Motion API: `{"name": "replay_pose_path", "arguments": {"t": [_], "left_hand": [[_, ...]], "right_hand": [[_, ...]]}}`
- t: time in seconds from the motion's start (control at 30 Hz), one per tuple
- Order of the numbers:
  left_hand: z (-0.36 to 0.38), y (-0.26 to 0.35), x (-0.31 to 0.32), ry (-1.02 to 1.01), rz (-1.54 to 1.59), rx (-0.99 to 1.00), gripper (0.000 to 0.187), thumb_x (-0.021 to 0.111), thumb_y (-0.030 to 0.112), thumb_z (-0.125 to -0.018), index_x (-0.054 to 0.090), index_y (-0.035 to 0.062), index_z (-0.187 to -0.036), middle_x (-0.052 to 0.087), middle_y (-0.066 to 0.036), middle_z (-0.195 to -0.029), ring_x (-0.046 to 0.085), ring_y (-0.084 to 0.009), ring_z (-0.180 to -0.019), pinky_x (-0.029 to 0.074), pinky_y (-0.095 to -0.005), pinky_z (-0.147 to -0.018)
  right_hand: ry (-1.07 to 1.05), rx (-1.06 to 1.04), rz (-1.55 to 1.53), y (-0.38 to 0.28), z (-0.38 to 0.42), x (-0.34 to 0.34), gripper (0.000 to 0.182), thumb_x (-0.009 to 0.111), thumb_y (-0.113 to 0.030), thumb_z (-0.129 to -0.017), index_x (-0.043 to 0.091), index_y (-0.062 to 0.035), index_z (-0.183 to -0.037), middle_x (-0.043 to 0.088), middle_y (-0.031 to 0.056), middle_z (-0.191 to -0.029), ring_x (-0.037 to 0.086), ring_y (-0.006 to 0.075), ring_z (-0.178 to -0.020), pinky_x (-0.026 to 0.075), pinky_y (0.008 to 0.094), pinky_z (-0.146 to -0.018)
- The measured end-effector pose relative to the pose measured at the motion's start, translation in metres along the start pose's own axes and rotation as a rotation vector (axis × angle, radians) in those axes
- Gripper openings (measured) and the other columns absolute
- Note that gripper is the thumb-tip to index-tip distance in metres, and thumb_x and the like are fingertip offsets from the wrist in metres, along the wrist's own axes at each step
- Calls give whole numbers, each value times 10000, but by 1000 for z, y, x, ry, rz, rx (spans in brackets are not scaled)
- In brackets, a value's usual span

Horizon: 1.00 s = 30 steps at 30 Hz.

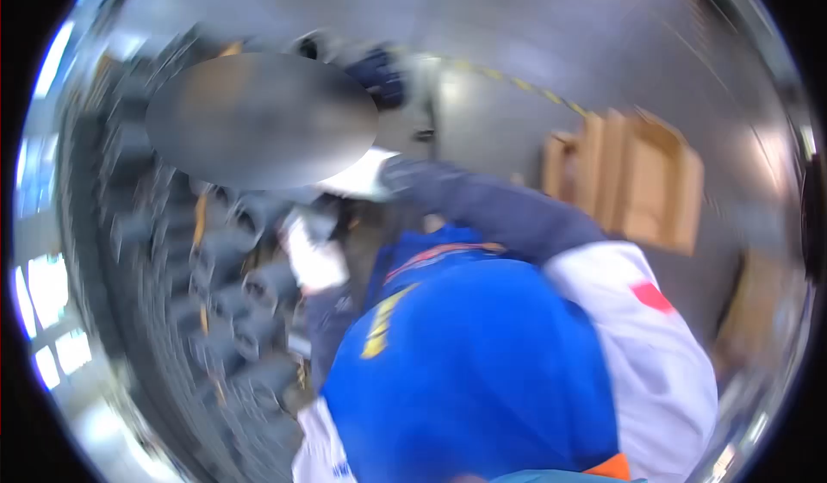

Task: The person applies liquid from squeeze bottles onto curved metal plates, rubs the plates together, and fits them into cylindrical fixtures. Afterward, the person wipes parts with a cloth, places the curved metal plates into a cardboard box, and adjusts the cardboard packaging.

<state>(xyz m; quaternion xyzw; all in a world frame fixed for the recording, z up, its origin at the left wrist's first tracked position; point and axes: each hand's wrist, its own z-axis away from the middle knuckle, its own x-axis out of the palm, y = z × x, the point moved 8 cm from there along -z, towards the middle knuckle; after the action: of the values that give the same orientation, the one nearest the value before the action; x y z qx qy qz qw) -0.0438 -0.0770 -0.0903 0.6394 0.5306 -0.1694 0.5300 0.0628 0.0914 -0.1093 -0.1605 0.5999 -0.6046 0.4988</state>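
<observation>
My left hand [315, 257], in a white glove, is beside a group of grey cylindrical parts [269, 283]. Motion blur smears its fingers, and whether it holds anything does not show. Farther up, my right hand [360, 175], also white-gloved, reaches to the lower edge of a large blurred grey oval [258, 121]. The oval covers its fingers and anything they may touch. Dark sleeves cover both forearms, and blue clothing with yellow lettering [482, 354] fills the lower middle.
More grey tubular parts [228, 302] are stacked along the left. Open cardboard boxes [650, 181] stand at the right. A yellow marking [521, 84] crosses the grey floor [508, 26]. Something dark blue [379, 76] is beside the oval, too blurred to name.
</observation>
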Motion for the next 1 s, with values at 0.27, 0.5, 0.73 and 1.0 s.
{"name": "replay_pose_path", "arguments": {"t": [0.27, 0.5, 0.73, 1.0], "left_hand": [[-3, 84, -51, 435, 344, -230, 501, 515, 263, -1018, 432, -51, -1399, 444, -237, -1444, 462, -326, -1326, 411, -397, -1081], [-22, 193, 81, -370, 742, -274, 339, 465, 190, -1036, 574, -32, -1267, 628, -157, -1252, 594, -243, -1163, 437, -383, -1046], [40, 320, 266, -1277, 724, -243, 397, 539, 297, -1014, 589, -5, -1267, 665, -115, -1144, 619, -198, -1079, 466, -346, -984], [52, 518, 450, -1034, 412, 703, 629, 632, 350, -906, 444, -11, -1385, 502, -217, -1369, 472, -354, -1285, 375, -449, -1076]], "right_hand": [[139, -66, -231, 55, 99, -10, 688, 516, -541, -933, 417, -83, -1435, 625, 261, -1190, 588, 409, -1134, 450, 473, -972], [996, 501, -127, 226, 367, -134, 394, 524, -344, -938, 611, -36, -1168, 647, 220, -1125, 592, 393, -1104, 469, 452, -954], [2030, 902, -213, 353, 671, -154, 187, 635, -100, -910, 587, -29, -1076, 608, 79, -921, 601, 155, -869, 511, 318, -778], [1871, 767, 324, 414, 701, -279, 253, 542, -149, -932, 589, -26, -1149, 603, 220, -1133, 573, 395, -1055, 468, 465, -939]]}}
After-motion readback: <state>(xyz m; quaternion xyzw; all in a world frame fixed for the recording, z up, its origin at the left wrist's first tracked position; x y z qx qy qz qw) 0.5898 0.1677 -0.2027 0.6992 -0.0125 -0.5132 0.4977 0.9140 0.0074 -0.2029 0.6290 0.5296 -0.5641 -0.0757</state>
